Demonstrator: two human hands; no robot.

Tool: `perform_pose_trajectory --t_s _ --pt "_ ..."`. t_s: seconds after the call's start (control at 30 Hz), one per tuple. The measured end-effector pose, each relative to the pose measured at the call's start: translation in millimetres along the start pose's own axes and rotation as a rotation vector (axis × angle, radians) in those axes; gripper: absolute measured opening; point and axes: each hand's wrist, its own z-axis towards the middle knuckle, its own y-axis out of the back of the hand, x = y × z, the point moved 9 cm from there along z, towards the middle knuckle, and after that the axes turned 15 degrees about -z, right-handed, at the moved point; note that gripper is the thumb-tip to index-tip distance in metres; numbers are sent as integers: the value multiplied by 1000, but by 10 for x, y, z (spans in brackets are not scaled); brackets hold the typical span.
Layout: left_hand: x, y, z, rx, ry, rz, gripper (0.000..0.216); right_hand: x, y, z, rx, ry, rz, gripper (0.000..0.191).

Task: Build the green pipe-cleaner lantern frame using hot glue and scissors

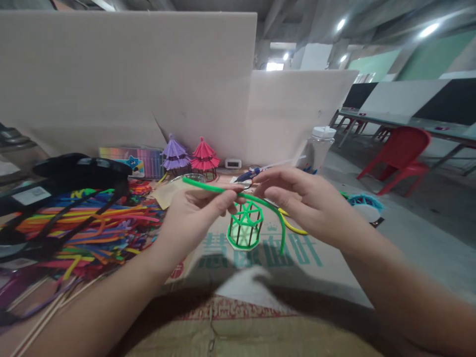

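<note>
Glue gun [248,175] — partly behind right hand [314,203]

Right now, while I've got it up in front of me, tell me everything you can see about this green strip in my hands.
The green strip is bright green, long and thin; it looks soft and bendy, perhaps a pipe cleaner. Your left hand pinches it between thumb and fingers. One end sticks out up and left; the other side arches rightward and curls down to a loose end, beside the small green frame in the picture. Whether your right hand touches it, I can't tell.
</note>
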Motion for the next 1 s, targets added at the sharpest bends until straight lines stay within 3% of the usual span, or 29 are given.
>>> perform_pose_trajectory --t_s 0.17,0.3,0.43,0.57,0.67,0.73,0.8,1.0 --pt "192 -239 -5 102 -34 -12 11 79 -72 -64 -77 64 -124 19" --pt "206 -108 82 119 -87 108 22 -70 -37 -124 -150 44 -242 13" --pt "-49 13 167 165 -360 469 14 -259 17 -168 -150 -19 -277 12" --pt "-144 -116 134 287 -627 706 8 -326 -35 -160 -139 -14 -276 10" --pt "-107 -219 74 327 -723 776 6 -330 -136 -136 -118 28 -305 8" --pt "-44 -243 75 360 -685 784 6 -320 -199 -130 -110 81 -324 8" --pt "56 -181 144 367 -556 783 9 -335 -244 -137 -109 115 -335 10" --pt "720 318 395 330 42 705 26 -544 -357 -187 -30 15 -328 12"
